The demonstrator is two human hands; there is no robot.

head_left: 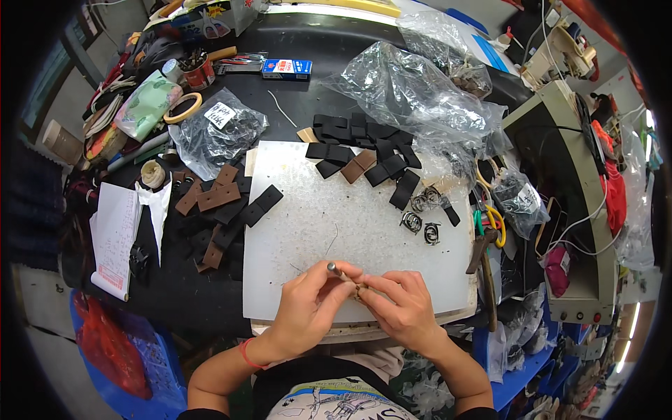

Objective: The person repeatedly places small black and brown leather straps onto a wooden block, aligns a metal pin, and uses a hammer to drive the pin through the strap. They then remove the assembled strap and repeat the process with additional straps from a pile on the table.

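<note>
We see both hands meeting at the near edge of a white cutting mat [350,231] that lies on a dark table [329,49]. The left hand [308,301] has its fingers [334,288] curled in and pinched on a thin metal tool [336,269], whose rounded grey end sticks up just above the thumb. The right hand [399,304] has its fingers [381,280] pressed together on a small brown leather piece [359,287], held between the two hands right where they touch; the piece is mostly hidden, so we cannot tell its shape. Neither hand is spread open. A red band [246,353] circles the left wrist. On the far part of the mat lies a heap of black and brown leather strips [364,150], and just to its right a few metal buckles [420,220] sit near the mat's edge. To the left of the mat, on the table, a second pile of brown and black strips [220,210] is scattered beside a white notepad [115,238]. Crumpled clear plastic bags [413,87] lie beyond the mat, and yellow-handled scissors [493,217] rest off its right side.
</note>
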